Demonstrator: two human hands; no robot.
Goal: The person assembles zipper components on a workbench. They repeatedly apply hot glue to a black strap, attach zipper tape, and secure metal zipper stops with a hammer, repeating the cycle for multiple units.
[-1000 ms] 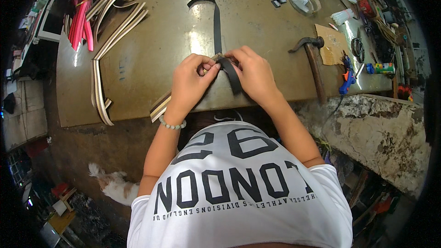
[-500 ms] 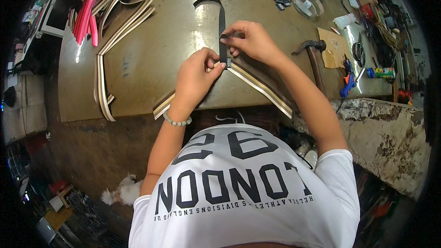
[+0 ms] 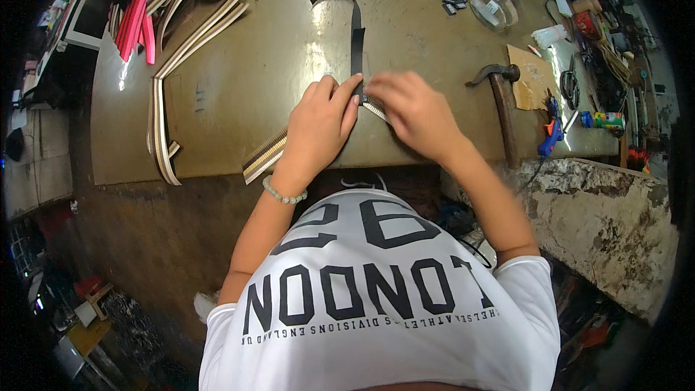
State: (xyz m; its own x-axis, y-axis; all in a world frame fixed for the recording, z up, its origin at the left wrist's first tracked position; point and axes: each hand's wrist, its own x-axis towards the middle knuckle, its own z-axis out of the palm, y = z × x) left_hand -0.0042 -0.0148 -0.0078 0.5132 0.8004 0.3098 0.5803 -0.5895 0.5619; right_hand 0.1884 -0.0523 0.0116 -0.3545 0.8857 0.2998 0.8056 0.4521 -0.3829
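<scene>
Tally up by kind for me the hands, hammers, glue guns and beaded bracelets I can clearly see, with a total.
Left hand and right hand: 2
Hammer: 1
Blue glue gun: 1
Beaded bracelet: 1
Total: 5

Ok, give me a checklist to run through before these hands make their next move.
1. Left hand on the black strap: ok, its fingers touch the strap.
2. Right hand gripping firmly: cannot tell, it is blurred beside the black strap.
3. Striped strap flat along its whole length: cannot tell, the hands cover much of it.
4. Black strap straight at its far end: not ok, it curves to the left.
5. Hammer clear of the hands: ok, it lies apart, to their right.
6. Blue glue gun cool: cannot tell; it lies beyond the hammer.
</scene>
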